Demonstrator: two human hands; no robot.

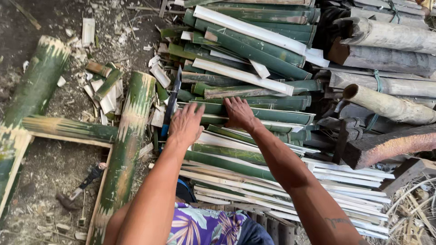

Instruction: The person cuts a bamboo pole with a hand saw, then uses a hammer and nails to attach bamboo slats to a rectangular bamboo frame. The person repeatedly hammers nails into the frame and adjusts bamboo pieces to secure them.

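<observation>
Both of my hands rest palm down on a heap of split green bamboo slats [254,113]. My left hand [186,124] lies flat on the near end of the slats, fingers spread, just right of a long dark blade [171,102] with a blue handle end. My right hand [239,113] presses on a green slat a little further right, fingers spread forward. Neither hand is closed around anything. Pale inner faces of several slats [247,29] show among the green ones.
Thick green bamboo poles [125,149] form a frame on the dirt at left, with chips scattered around [102,90]. A hammer-like tool [79,188] lies inside the frame. Grey dry poles [386,59] and a rough log [390,145] sit at right.
</observation>
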